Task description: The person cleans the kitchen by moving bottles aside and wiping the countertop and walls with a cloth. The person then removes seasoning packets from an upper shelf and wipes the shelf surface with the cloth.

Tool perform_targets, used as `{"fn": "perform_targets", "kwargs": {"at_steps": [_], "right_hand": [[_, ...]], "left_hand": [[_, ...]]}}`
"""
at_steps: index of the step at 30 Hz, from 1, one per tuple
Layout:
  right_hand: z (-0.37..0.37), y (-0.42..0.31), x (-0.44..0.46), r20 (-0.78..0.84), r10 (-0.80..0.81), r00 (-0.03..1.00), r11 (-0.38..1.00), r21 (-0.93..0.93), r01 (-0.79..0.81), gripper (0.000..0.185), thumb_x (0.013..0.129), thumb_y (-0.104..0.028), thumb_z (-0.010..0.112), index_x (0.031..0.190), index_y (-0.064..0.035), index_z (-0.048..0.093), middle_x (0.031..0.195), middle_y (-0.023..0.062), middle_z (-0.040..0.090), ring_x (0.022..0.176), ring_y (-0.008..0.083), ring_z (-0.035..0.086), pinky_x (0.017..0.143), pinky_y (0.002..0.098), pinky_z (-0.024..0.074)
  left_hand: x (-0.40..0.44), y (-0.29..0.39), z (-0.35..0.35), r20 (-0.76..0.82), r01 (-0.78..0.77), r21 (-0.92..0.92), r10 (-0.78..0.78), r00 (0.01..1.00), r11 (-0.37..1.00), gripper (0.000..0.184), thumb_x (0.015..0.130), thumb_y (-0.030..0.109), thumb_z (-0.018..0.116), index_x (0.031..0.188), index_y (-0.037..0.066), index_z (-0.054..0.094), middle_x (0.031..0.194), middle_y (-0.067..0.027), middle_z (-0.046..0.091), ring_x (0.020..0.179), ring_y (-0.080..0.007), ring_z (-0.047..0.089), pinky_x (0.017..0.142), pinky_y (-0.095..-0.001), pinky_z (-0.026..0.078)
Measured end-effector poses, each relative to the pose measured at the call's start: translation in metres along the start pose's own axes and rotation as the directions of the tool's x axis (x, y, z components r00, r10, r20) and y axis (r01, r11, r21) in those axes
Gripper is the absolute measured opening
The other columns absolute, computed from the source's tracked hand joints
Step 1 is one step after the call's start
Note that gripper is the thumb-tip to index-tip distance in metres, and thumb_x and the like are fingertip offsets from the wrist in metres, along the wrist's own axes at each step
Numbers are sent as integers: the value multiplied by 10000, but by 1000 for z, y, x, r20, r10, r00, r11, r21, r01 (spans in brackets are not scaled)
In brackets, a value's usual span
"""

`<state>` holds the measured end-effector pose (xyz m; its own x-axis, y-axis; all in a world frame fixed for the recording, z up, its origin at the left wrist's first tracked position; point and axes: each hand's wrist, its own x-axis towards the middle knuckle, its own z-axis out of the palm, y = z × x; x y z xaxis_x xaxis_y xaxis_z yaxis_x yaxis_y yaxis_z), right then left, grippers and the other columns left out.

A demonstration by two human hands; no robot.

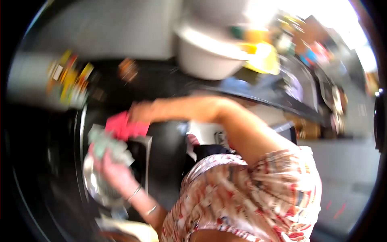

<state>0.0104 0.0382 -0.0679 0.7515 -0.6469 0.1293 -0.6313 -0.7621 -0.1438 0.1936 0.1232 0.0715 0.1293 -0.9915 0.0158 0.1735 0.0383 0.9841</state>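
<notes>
My left hand (113,169), with bangles at the wrist, has its fingers wrapped round a crumpled pale green cloth (109,146) at the left of the view. Just above it my right hand (140,113) holds a bright pink cloth (127,127), whose lower edge meets or overlaps the green one. Motion blurs the fingers of my right hand. Partly behind my left hand lies a shiny metal bowl (98,183) in a dark, metal-rimmed recess.
A large white tub (211,52) stands at the top centre, beside a yellow item (264,58). Colourful packets (70,80) are at the upper left. A dark counter (165,153) runs below my right forearm. Blurred items crowd the upper right.
</notes>
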Motion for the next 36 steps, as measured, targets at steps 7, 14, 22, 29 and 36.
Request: {"fn": "perform_targets", "kwargs": {"at_steps": [7, 14, 22, 29, 36], "right_hand": [[4, -72, -205, -204, 302, 931, 944, -75, -322, 172, 686, -277, 562, 573, -156, 611, 706, 75, 622, 649, 260, 613, 533, 410, 490], [-51, -137, -182, -90, 665, 742, 722, 333, -607, 450, 579, -473, 681, 830, -100, 662, 1027, 105, 570, 997, 369, 492, 686, 406, 498], [-3, -131, -137, -163, 554, 816, 832, 151, -534, 703, 555, -534, 718, 1094, -111, 560, 1178, 66, 486, 1172, 434, 359, 765, 500, 474], [-16, -121, -119, -100, 438, 893, 882, 238, -406, 615, 590, -486, 749, 1075, -162, 553, 1155, 28, 516, 1177, 463, 363, 746, 502, 508], [-28, -104, -156, -24, 540, 841, 807, 299, -510, 681, 501, -498, 784, 1083, -232, 553, 1111, 20, 537, 1089, 364, 451, 700, 455, 518]], "left_hand": [[35, -72, 71, 299, -574, 444, 490, 819, 687, 251, 837, 289, 574, 868, 57, 665, 846, -93, 668, 706, -265, 610, 656, -393, 476], [-50, -113, 109, 577, -179, 377, -80, 813, 909, 281, 841, 325, 568, 999, 93, 582, 960, -111, 618, 811, -282, 582, 726, -419, 459], [-66, -139, 52, 551, 170, 389, -377, 745, 905, 390, 845, 366, 561, 1149, 134, 486, 1090, -132, 561, 931, -301, 551, 806, -450, 441], [-22, -121, -23, 559, 308, 339, -454, 694, 889, 513, 848, 402, 554, 1280, 170, 402, 1204, -150, 511, 1036, -318, 523, 875, -477, 424], [-46, -68, -17, 468, 564, 267, -617, 633, 781, 663, 765, 400, 651, 1340, 183, 403, 1296, -126, 480, 1128, -253, 464, 949, -442, 364]]}}
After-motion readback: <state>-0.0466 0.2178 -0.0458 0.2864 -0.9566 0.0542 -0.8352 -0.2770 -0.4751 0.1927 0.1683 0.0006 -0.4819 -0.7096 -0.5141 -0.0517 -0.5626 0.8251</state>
